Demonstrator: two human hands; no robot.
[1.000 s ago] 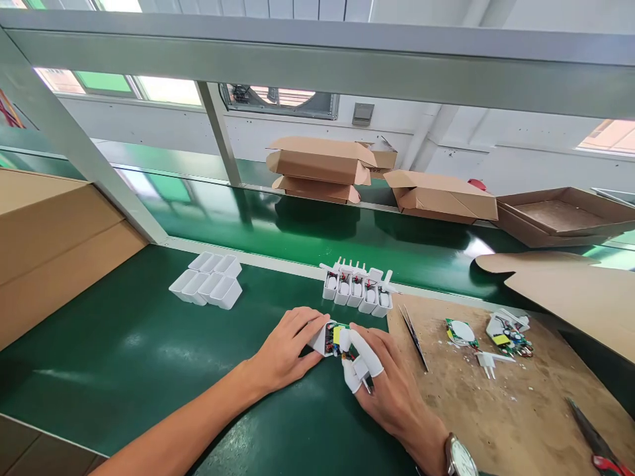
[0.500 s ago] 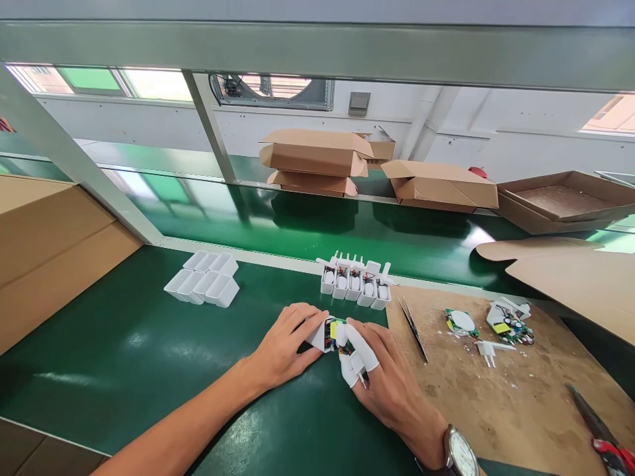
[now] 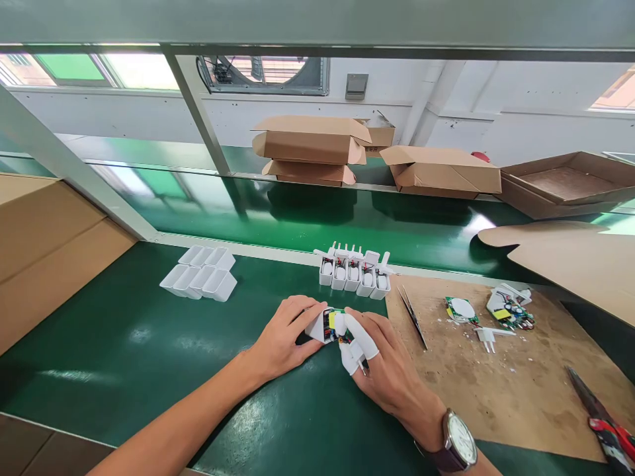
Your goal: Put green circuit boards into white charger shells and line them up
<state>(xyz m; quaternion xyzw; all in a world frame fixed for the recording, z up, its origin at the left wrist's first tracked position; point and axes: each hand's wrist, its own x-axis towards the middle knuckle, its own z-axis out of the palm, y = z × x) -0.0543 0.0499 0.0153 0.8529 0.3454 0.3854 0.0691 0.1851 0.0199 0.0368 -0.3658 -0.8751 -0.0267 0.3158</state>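
Gripping the work at 6 o'clock in the head view, I have the left hand (image 3: 285,336) on the white housing (image 3: 314,328) and the right hand (image 3: 391,363) on the parts at its mouth. Directions below are taken from the housing, with 12 o'clock away from the wearer.

Risks, in my judgement:
1. The circuit board (image 3: 331,322) projects from the mouth towards 3 o'clock. If it is pushed askew, it may catch on the housing wall and stress its components.
2. The white plug piece (image 3: 355,352) sits at 4 o'clock. Any leads joining it to the board are too small for me to confirm; a sharp pull or a trapped lead could break a joint.
3. If the left grip slackens under a push, the housing may skid on the green mat (image 3: 149,370).

Fingers:
- Left: thumb and forefinger are parted by the housing's width and pinch its sides.
- Right: thumb and forefinger, in white finger covers (image 3: 364,337), curve around the board's outer end and the plug piece. The gap is narrow; I cannot tell how hard they press.

The tweezers (image 3: 413,320) lie at 3 o'clock, untouched.
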